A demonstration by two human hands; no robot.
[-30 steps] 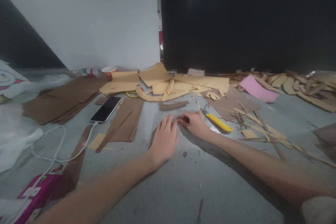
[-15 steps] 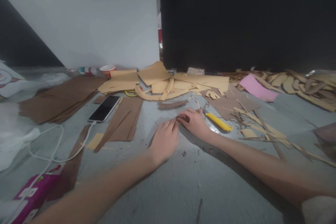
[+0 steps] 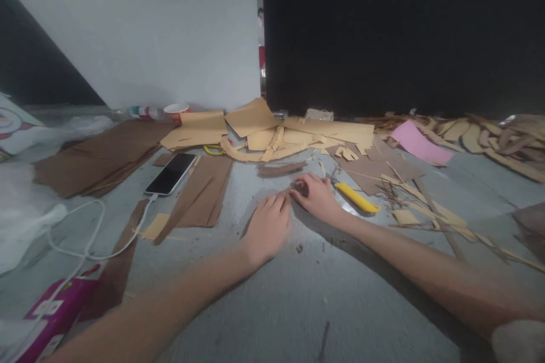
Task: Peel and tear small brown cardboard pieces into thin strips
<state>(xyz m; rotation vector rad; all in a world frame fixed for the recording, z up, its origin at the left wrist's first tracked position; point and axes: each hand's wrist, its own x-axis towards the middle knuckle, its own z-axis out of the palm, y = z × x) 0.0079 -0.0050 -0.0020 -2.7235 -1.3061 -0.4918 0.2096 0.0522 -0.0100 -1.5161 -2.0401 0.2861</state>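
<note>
My left hand (image 3: 268, 227) lies palm down on the grey surface (image 3: 298, 295), fingers stretched out and close together, pressing something flat that I cannot make out. My right hand (image 3: 317, 198) is just beyond it, fingers pinched on a small dark object (image 3: 299, 186) at its fingertips. The two hands nearly touch. A yellow utility knife (image 3: 356, 198) lies right of my right hand, untouched. A dark brown curved strip (image 3: 281, 169) lies a little beyond the hands.
Tan cardboard sheets (image 3: 255, 125) pile up at the back, brown sheets (image 3: 106, 153) at left. A phone (image 3: 171, 174) with a white cable (image 3: 85, 238) lies left of centre. Thin offcuts (image 3: 426, 204) and a pink sheet (image 3: 419, 146) lie at right; a magenta box (image 3: 51, 317) near left.
My left hand's fingers have drawn closer together and slid slightly nearer to me. My right hand has edged a little further away with the small dark object.
</note>
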